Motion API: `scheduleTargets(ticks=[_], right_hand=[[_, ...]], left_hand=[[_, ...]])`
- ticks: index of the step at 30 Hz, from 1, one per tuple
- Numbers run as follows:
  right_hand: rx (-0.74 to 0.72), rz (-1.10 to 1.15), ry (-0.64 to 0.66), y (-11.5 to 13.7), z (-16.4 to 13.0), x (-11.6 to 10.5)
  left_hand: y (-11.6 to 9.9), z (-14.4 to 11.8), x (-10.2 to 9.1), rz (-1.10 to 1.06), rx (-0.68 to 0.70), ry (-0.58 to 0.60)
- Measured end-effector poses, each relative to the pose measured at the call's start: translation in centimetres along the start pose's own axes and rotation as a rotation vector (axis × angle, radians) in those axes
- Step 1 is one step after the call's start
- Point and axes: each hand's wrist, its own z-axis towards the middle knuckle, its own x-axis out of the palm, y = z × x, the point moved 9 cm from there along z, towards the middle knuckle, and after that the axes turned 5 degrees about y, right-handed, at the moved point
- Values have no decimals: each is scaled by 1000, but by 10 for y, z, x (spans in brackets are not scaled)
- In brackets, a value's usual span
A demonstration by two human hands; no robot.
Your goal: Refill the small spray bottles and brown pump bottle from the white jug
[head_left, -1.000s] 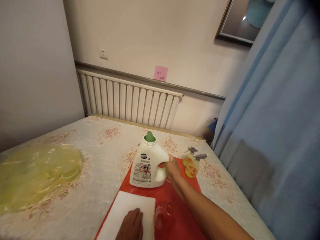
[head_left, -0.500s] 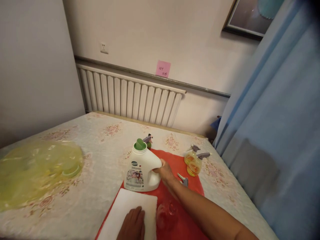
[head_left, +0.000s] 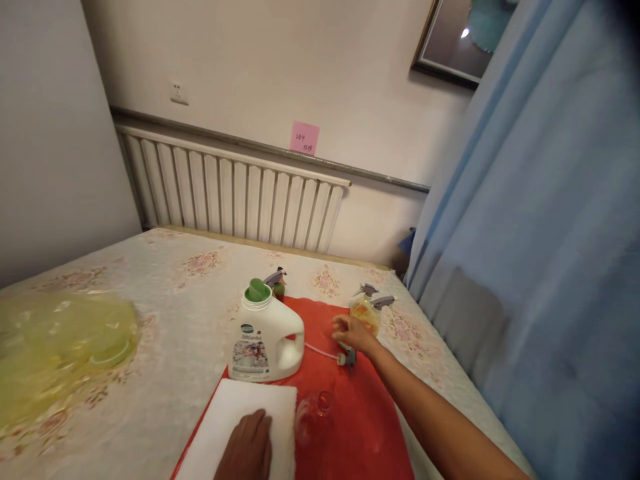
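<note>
A white detergent jug (head_left: pixel 265 340) with a green cap stands upright on a red mat (head_left: pixel 350 413). My right hand (head_left: pixel 353 331) hovers to the jug's right with loose fingers, holding nothing, just above a grey spray-trigger head (head_left: pixel 346 357) with a thin tube lying on the mat. Two yellow spray bottles (head_left: pixel 367 312) stand just beyond that hand. My left hand (head_left: pixel 245 450) rests flat on a white folded cloth (head_left: pixel 235 427) at the near edge. A clear glass (head_left: pixel 315 417) lies on the mat beside the cloth.
A yellow plastic bag (head_left: pixel 60 347) lies on the flowered bedcover at left. Another spray bottle (head_left: pixel 277 281) stands behind the jug. A white radiator (head_left: pixel 230 193) lines the back wall, and a blue curtain (head_left: pixel 540 233) hangs at right.
My right hand slid the jug to the left, let go of its handle and moved right toward the trigger head. The left hand stayed on the cloth.
</note>
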Motion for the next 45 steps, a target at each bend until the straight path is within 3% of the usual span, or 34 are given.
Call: scheduleTargets(ticks=[3, 7, 15, 21, 26, 32, 40, 45], right_hand=[[91, -190, -90, -38, -23, -13], [154, -379, -142, -66, -50, -3], [18, -651, -84, -47, -51, 33], [17, -666, -73, -44, -49, 31], [9, -488, -122, -39, -55, 5], [-1, -84, -168, -31, -72, -23], [16, 456, -140, -21, -136, -18], [59, 652, -203, -25, -174, -16]], left_hand=[[-1, 0, -1, 19, 12, -2], [-2, 0, 0, 37, 36, 5], [-1, 0, 0, 56, 31, 12], [-2, 2, -4, 41, 11, 23], [-1, 2, -2, 22, -8, 35], [-3, 2, -3, 34, 6, 26], [5, 7, -2, -114, -63, 59], [5, 8, -16, -303, -161, 2]])
